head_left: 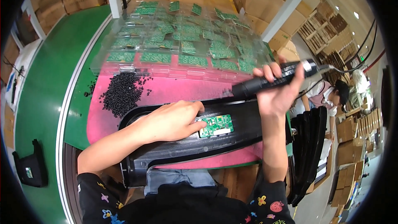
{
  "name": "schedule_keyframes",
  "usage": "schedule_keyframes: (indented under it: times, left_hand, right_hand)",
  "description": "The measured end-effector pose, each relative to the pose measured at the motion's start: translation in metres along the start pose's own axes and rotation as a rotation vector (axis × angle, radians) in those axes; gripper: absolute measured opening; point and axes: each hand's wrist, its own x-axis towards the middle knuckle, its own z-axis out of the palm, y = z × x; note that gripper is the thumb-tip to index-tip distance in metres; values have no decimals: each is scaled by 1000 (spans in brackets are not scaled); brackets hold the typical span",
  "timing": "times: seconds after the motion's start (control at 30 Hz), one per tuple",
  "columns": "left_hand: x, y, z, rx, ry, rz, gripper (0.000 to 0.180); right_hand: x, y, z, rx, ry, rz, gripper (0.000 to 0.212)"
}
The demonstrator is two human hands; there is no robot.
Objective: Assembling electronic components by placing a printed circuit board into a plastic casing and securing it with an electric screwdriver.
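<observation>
A long black plastic housing [182, 151] lies in front of me, its hollow side up. Inside it sits a green circuit board [222, 120] with a white connector along its near edge. My left hand [176, 118] reaches across the housing, thumb and fingers apart. Its thumb tip touches the board's left end, and the other fingers point toward the housing's far wall. My right hand [277, 91] is wrapped around a black electric screwdriver [271, 79], raised above the right part of the housing. The screwdriver lies tilted, its cord running off to the right; its tip is blurred.
A heap of small black parts [121, 93] lies on the pink mat [166, 90]. Beyond it, clear plastic trays [190, 70] hold many green boards. More black housings [309, 149] stand at right, near a person [321, 95]. Another black piece [31, 166] lies far left.
</observation>
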Motion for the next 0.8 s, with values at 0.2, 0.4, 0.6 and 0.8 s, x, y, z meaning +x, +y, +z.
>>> schedule_keyframes:
  times: [0.2, 0.4, 0.6, 0.8]
  left_hand:
    - [-2, 14, -11, -450, -135, 262, 36]
    - [10, 6, -12, -221, -87, 390, 28]
    - [4, 8, 0, 28, 198, 638, 16]
    - [1, 12, -3, -54, 316, 450, 7]
  right_hand:
    - [-26, 1, 4, 292, -305, 106, 50]
    - [-33, 12, -8, 326, -330, 169, 51]
    - [-40, 8, -11, 317, -307, 178, 50]
    - [-48, -4, -14, 221, -312, 72, 62]
